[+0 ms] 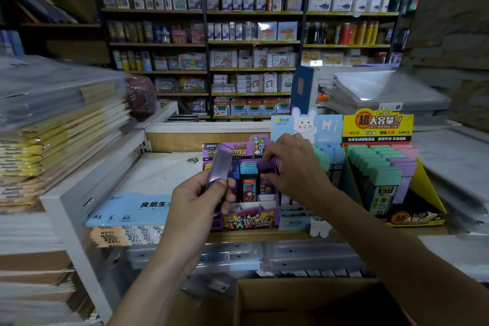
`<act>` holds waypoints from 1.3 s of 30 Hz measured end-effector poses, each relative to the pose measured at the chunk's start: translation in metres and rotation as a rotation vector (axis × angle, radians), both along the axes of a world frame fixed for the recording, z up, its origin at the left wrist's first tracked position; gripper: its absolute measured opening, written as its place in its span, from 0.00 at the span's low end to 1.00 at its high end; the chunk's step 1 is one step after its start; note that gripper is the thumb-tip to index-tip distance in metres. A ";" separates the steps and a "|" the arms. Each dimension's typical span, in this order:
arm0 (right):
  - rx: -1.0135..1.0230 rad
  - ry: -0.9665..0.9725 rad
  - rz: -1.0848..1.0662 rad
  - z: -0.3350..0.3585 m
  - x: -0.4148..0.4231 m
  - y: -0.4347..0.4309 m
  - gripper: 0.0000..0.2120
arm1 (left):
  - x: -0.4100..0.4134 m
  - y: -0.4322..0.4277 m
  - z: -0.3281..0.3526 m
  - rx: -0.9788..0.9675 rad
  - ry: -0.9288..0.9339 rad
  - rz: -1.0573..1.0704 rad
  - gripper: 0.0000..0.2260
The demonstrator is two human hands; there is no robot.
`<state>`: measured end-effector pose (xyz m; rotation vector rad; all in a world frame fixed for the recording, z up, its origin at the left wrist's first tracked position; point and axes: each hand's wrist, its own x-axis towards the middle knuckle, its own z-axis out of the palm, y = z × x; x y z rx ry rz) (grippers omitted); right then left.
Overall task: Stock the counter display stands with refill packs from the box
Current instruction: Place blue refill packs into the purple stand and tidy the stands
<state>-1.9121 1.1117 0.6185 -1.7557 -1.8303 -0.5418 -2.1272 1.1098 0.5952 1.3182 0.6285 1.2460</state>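
Observation:
My left hand [197, 197] grips a stack of purple refill packs [221, 167], held upright in front of the purple display stand [247, 216]. My right hand [293, 167] reaches into the right side of that stand and pinches a purple pack [277, 167] at one of its slots. Blue packs [248, 180] stand in the stand's middle slots. To the right are a pale blue rabbit stand [307, 127] and a yellow stand [378, 127] filled with green, pink and purple packs. The open cardboard box [304, 302] lies below, at the bottom edge.
Stacks of wrapped notebooks [60, 140] fill the left side. A blue B5 paper pack [132, 209] lies left of the purple stand. Plastic folders [383, 92] pile up behind the yellow stand. Stocked stationery shelves [251, 47] line the back wall.

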 end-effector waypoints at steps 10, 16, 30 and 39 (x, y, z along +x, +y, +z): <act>-0.018 0.015 -0.044 0.001 -0.001 -0.005 0.19 | -0.001 -0.005 0.002 -0.018 -0.030 -0.076 0.11; 0.086 0.141 0.052 0.007 0.007 -0.023 0.11 | 0.001 -0.009 0.009 -0.011 0.041 -0.072 0.09; 0.182 0.069 -0.223 -0.004 0.104 -0.102 0.07 | 0.015 0.002 0.027 0.235 0.319 -0.019 0.17; 0.213 0.092 -0.206 -0.023 0.114 -0.106 0.13 | 0.024 0.013 0.051 0.561 0.700 0.307 0.14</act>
